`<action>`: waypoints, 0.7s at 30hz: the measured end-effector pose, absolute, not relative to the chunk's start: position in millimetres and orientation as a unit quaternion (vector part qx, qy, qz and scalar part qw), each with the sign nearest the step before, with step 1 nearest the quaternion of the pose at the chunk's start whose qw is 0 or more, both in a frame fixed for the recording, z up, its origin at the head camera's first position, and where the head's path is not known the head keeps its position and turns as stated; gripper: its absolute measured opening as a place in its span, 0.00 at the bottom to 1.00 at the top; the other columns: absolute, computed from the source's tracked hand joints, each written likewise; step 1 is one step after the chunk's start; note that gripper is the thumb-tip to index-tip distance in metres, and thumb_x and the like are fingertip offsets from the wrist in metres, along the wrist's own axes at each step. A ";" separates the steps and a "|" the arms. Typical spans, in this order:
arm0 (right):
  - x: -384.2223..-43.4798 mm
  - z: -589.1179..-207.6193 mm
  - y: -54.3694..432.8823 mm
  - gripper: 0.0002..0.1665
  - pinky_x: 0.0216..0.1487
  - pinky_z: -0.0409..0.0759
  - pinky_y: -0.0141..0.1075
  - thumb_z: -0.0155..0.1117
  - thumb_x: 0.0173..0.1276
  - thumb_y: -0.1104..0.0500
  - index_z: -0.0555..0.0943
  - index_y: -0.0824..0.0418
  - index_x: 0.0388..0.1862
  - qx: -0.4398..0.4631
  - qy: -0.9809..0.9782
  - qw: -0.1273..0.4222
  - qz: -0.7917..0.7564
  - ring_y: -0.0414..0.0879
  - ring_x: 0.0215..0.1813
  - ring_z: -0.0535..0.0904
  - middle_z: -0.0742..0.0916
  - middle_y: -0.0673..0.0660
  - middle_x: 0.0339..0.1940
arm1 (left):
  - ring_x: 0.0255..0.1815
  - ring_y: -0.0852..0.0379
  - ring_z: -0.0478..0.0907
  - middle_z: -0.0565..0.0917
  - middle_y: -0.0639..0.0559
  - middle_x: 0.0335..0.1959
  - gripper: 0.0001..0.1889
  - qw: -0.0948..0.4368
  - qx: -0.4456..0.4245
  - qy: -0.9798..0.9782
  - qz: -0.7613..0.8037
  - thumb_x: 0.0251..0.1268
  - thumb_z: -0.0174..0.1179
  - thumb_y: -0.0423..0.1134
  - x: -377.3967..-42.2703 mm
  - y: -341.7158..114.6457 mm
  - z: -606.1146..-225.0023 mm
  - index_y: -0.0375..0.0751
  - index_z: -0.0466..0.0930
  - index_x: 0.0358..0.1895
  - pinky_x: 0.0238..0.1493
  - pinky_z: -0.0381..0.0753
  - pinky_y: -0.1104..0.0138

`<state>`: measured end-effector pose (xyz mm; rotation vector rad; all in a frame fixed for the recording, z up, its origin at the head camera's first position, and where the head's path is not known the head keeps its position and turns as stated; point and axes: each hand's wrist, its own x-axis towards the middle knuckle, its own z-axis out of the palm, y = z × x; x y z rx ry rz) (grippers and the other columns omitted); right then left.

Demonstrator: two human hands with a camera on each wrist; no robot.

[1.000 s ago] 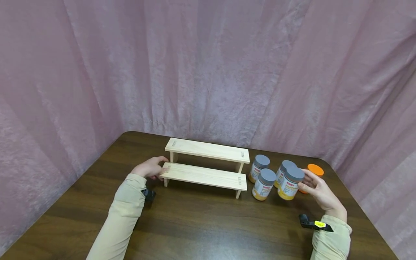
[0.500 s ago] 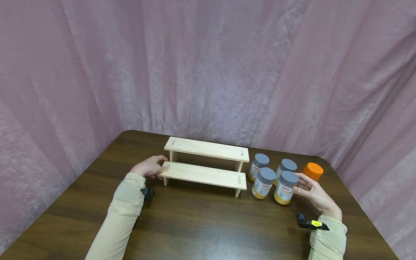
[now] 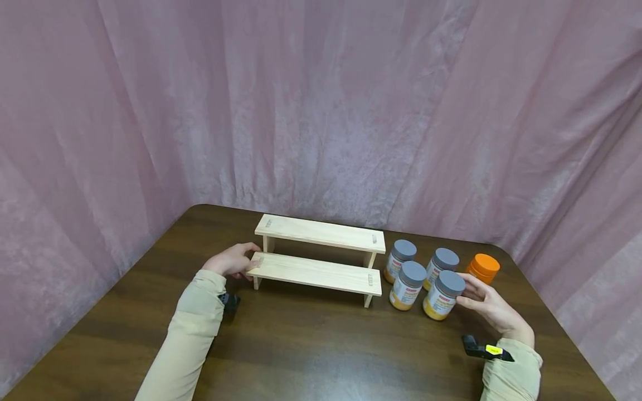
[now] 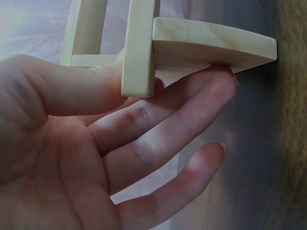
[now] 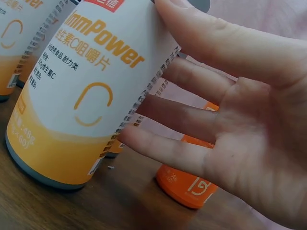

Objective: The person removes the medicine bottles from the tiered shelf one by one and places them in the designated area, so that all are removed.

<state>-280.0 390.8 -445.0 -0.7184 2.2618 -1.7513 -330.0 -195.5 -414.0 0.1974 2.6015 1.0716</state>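
Note:
A pale wooden two-tier shelf [image 3: 316, 273] stands on the table, with both boards bare. My left hand [image 3: 233, 260] holds the left end of its lower board. In the left wrist view the thumb lies against the board [image 4: 139, 52], and a fingertip touches the leg [image 4: 211, 40]. At the right, my right hand [image 3: 494, 306] grips a grey-lidded vitamin C jar [image 3: 441, 301] from its right side. The right wrist view shows the thumb near the top of this jar [image 5: 72, 110], with the other fingers behind it. The jar's base is on the table.
Several more grey-lidded jars stand close by, such as one jar [image 3: 405, 289] to the left of the held one. An orange jar [image 3: 484, 270] is behind my right hand. Pink curtains [image 3: 321, 111] hang behind the dark wooden table [image 3: 311, 345].
My right hand has brought the jar from beside the back jar toward the table's front and slightly left, then down onto the table. The left hand and shelf stay put.

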 end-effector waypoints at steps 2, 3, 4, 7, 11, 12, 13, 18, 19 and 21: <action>-279.5 -446.4 391.5 0.29 0.52 0.75 0.23 0.51 0.71 0.72 0.69 0.45 0.64 -0.236 0.767 0.098 -0.589 0.27 0.55 0.78 0.82 0.33 0.54 | 0.32 0.50 0.87 0.85 0.35 0.37 0.23 0.160 0.070 0.909 0.377 0.69 0.52 0.34 -328.3 -196.1 -416.2 0.31 0.65 0.65 0.28 0.77 0.65; -279.3 -447.2 391.9 0.30 0.51 0.75 0.22 0.51 0.72 0.71 0.69 0.44 0.64 -0.235 0.768 0.099 -0.588 0.27 0.55 0.78 0.82 0.33 0.54 | 0.32 0.50 0.87 0.85 0.35 0.37 0.23 0.160 0.070 0.909 0.379 0.69 0.52 0.34 -327.7 -196.3 -417.3 0.31 0.65 0.65 0.28 0.77 0.65; -279.1 -447.7 392.1 0.30 0.51 0.75 0.22 0.51 0.72 0.71 0.69 0.42 0.64 -0.235 0.768 0.100 -0.587 0.27 0.55 0.78 0.82 0.33 0.54 | 0.32 0.50 0.87 0.85 0.35 0.37 0.23 0.160 0.070 0.909 0.380 0.69 0.52 0.34 -327.2 -196.6 -418.3 0.31 0.65 0.65 0.28 0.77 0.65; -279.4 -447.5 392.1 0.31 0.51 0.75 0.22 0.51 0.71 0.72 0.69 0.43 0.65 -0.242 0.767 0.097 -0.586 0.26 0.55 0.77 0.81 0.33 0.55 | 0.31 0.50 0.87 0.85 0.35 0.37 0.23 0.156 0.071 0.909 0.381 0.68 0.52 0.35 -326.8 -197.3 -419.7 0.31 0.65 0.64 0.28 0.77 0.65; -277.4 -435.5 391.9 0.31 0.53 0.74 0.23 0.51 0.71 0.71 0.63 0.59 0.72 -0.250 0.792 0.079 -0.551 0.26 0.59 0.75 0.79 0.32 0.60 | 0.30 0.51 0.87 0.85 0.35 0.36 0.23 0.154 0.075 0.909 0.381 0.68 0.52 0.34 -327.6 -197.6 -419.0 0.31 0.65 0.64 0.27 0.77 0.65; -275.8 -429.9 392.3 0.31 0.53 0.73 0.22 0.51 0.71 0.71 0.62 0.62 0.72 -0.251 0.803 0.069 -0.536 0.25 0.59 0.75 0.78 0.33 0.61 | 0.30 0.52 0.86 0.85 0.36 0.35 0.23 0.154 0.076 0.909 0.379 0.68 0.52 0.34 -328.2 -196.6 -419.1 0.31 0.65 0.64 0.27 0.77 0.65; -274.3 -422.9 392.6 0.31 0.53 0.73 0.22 0.51 0.72 0.71 0.60 0.67 0.72 -0.255 0.812 0.062 -0.521 0.25 0.60 0.75 0.78 0.34 0.62 | 0.29 0.52 0.85 0.84 0.37 0.35 0.23 0.152 0.078 0.912 0.374 0.68 0.53 0.34 -328.7 -195.2 -419.1 0.31 0.65 0.64 0.26 0.77 0.65; -265.1 -380.8 380.0 0.27 0.51 0.72 0.17 0.53 0.73 0.67 0.64 0.67 0.69 -0.231 0.861 -0.026 -0.453 0.22 0.57 0.74 0.79 0.32 0.59 | 0.40 0.43 0.80 0.79 0.32 0.45 0.28 0.145 0.100 0.925 0.338 0.69 0.52 0.38 -328.2 -186.1 -411.4 0.27 0.59 0.67 0.37 0.78 0.59; -264.0 -372.5 374.8 0.26 0.50 0.71 0.16 0.54 0.73 0.65 0.65 0.66 0.69 -0.217 0.870 -0.047 -0.441 0.20 0.56 0.73 0.78 0.30 0.57 | 0.47 0.39 0.78 0.77 0.28 0.51 0.30 0.144 0.103 0.926 0.334 0.70 0.52 0.39 -327.2 -184.7 -408.4 0.25 0.55 0.69 0.44 0.79 0.56; -261.9 -358.1 362.0 0.27 0.48 0.69 0.15 0.57 0.73 0.59 0.67 0.61 0.69 -0.174 0.891 -0.088 -0.410 0.18 0.54 0.71 0.76 0.30 0.56 | 0.62 0.31 0.71 0.68 0.23 0.64 0.35 0.135 0.100 0.928 0.331 0.73 0.49 0.44 -325.6 -181.9 -401.5 0.26 0.47 0.72 0.58 0.74 0.49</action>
